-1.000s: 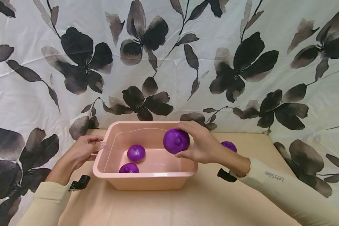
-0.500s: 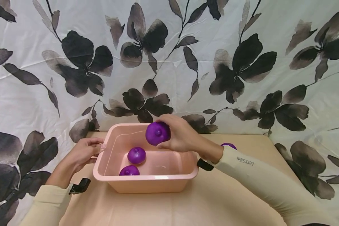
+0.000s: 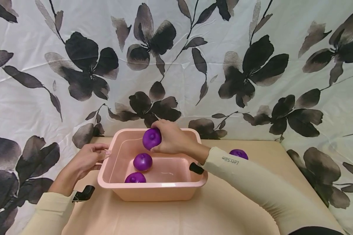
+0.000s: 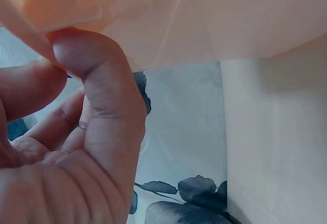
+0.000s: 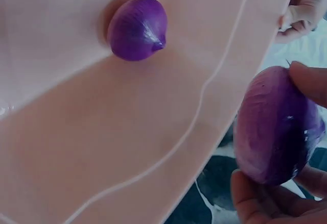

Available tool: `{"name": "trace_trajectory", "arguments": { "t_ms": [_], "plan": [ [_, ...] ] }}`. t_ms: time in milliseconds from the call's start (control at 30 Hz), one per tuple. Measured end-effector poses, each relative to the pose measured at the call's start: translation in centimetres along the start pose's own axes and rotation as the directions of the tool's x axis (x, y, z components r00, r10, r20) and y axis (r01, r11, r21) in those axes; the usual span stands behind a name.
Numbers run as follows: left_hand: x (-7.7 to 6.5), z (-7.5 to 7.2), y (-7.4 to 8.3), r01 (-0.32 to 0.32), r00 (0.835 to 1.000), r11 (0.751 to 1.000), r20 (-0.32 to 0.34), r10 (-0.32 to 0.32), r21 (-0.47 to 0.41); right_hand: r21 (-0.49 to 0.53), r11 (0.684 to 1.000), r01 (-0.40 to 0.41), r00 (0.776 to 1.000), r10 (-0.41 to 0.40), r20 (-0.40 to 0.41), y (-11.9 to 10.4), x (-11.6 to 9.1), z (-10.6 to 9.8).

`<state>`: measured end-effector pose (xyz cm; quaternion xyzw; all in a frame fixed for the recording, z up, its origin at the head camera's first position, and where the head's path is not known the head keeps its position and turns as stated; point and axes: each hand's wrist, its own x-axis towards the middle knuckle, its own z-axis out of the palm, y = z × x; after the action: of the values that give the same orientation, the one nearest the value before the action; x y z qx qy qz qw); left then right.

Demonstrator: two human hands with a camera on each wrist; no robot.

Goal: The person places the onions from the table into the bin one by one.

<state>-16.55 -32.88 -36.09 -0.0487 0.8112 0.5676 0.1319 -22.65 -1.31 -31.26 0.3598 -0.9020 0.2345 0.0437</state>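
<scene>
My right hand (image 3: 172, 138) grips a purple onion (image 3: 151, 139) between thumb and fingers, above the back left part of a pink plastic tub (image 3: 153, 193). In the right wrist view the held onion (image 5: 276, 127) shows its glossy, streaked skin. Two more onions lie inside the tub toward its left: one onion (image 3: 142, 162) near the middle and another onion (image 3: 135, 178) partly hidden by the front rim. At the tub's left rim, my left hand (image 3: 82, 163) pinches the edge; the left wrist view shows the thumb and fingers at the tub wall (image 4: 168, 25).
Another purple onion (image 3: 239, 154) lies on the table right of the tub, just behind my right sleeve (image 3: 253, 176). The table (image 3: 176, 218) has a beige cover. Behind it hangs a white cloth (image 3: 200, 85) with dark flowers.
My right hand has carried the onion leftward across the tub, from its right side to above its back left. My left hand stays on the rim.
</scene>
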Motion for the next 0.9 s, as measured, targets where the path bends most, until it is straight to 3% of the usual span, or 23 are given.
{"name": "trace_trajectory", "arguments": {
  "t_ms": [367,900],
  "plan": [
    [0.5,0.3,0.0,-0.003,1.000,1.000,-0.010,0.003,-0.001,-0.051,0.992,-0.118,0.987,0.123,0.104,0.9,1.0,2.8],
    [1.0,1.0,0.2,-0.014,0.999,1.000,-0.032,0.014,-0.012,-0.111,0.990,-0.087,0.962,0.112,0.248,3.1,1.4,5.0]
  ]
}}
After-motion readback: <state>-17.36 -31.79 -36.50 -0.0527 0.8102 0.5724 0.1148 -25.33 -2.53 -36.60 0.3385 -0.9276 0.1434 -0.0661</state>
